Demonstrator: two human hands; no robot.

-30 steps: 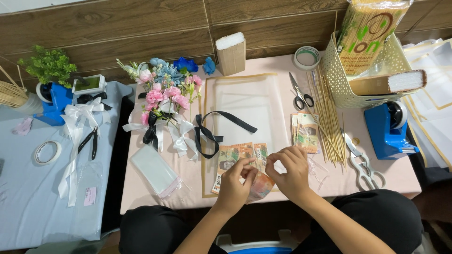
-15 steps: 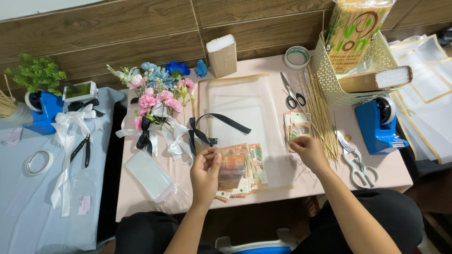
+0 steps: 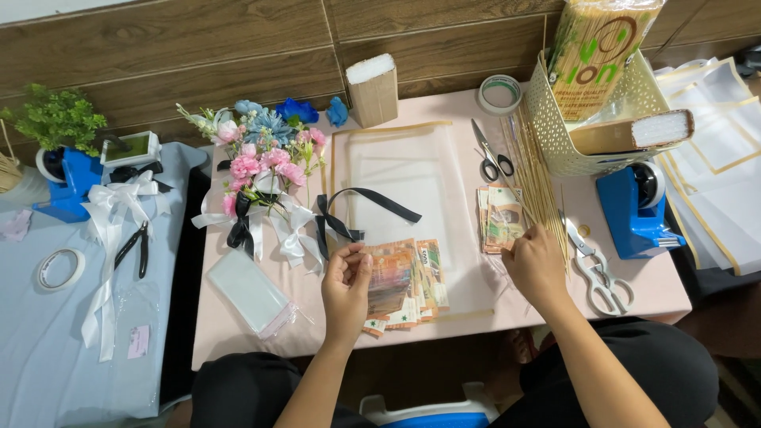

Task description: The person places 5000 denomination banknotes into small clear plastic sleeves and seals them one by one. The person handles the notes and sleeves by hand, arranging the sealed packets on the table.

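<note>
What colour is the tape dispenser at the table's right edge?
Blue; the plastic tape dispenser shows best in the head view, right of the person's right hand.

I see bright, even overhead light with soft, short shadows under my hands. The clear sheet beyond my left grip shows faint sheen. Focus is sharp throughout, and the edges bow slightly.
</note>
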